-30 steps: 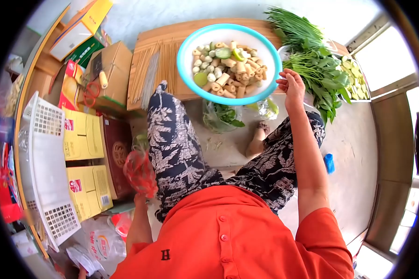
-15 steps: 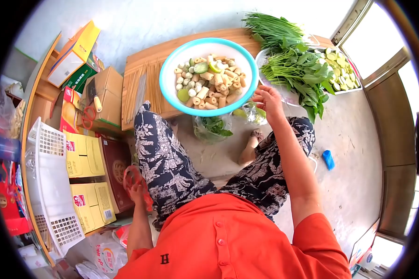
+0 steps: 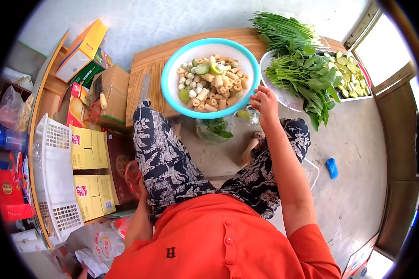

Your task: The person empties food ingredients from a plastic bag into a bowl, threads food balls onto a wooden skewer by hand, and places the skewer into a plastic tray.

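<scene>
the right hand is just beside the near right rim of the round white bowl with a turquoise edge, fingers loosely bent; whether they pinch anything cannot be told. the bowl, holding tan cylindrical pieces, stands on the brown wooden table, far centre. at near left, the left hand is by the red plastic bag, its grip unclear.

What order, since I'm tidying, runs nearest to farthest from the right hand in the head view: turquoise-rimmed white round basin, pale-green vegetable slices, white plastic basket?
1. Basin, ahead-left of the right hand.
2. Slices, to its right.
3. Basket, far left.
</scene>
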A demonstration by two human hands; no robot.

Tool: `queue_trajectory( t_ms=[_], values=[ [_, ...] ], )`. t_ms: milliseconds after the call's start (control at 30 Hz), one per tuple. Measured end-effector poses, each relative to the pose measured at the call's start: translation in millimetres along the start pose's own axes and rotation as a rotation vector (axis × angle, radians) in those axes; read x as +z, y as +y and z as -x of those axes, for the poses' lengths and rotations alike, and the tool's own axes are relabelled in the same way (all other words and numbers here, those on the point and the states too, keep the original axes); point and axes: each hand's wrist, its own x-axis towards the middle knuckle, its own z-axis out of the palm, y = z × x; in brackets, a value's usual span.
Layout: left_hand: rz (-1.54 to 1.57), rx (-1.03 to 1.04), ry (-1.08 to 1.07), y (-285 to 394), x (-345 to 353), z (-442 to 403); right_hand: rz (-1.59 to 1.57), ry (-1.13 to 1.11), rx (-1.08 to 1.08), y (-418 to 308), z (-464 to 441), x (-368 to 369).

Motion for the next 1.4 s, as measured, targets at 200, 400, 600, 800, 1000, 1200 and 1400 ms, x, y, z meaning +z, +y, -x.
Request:
queue_trajectory(
  t_ms=[200, 400, 600, 800, 1000, 1200, 1400],
  values=[
    [-0.029, 0.056, -0.05, 32.8, 6.0, -2.0, 0.032, 0.057, 0.021, 4.9, -1.9, -9.8],
    [0.07, 0.246, -0.028, 66.5, -13.3, -41.9, 0.036, -0.075, 0.06, 3.3, 4.0, -2.4],
    [0.423, 0.269, 0.127, 211.1, -60.0, -38.7, 0.001, -0.022, 0.072, -2.1, 4.2, 7.0],
    [0.63, 0.716, 0.022, 374.8, -45.4, 9.9, -0.158, -0.047, 0.018, -8.9, -1.9, 11.6],
    [0.483, 0.943, -0.283, 449.6, 38.5, 18.4, -0.144, 0.038, 0.092, -7.8, -8.1, 12.4],
    [-0.064, 1.436, -0.352, 486.4, 140.6, 32.1, 0.048, 0.052, 0.044, -3.8, -11.7, 14.8],
    [-0.73, 1.894, -0.177, 491.6, 206.7, 11.5, 0.056, 0.008, 0.041, -2.0, -11.4, 9.7]
  ],
)
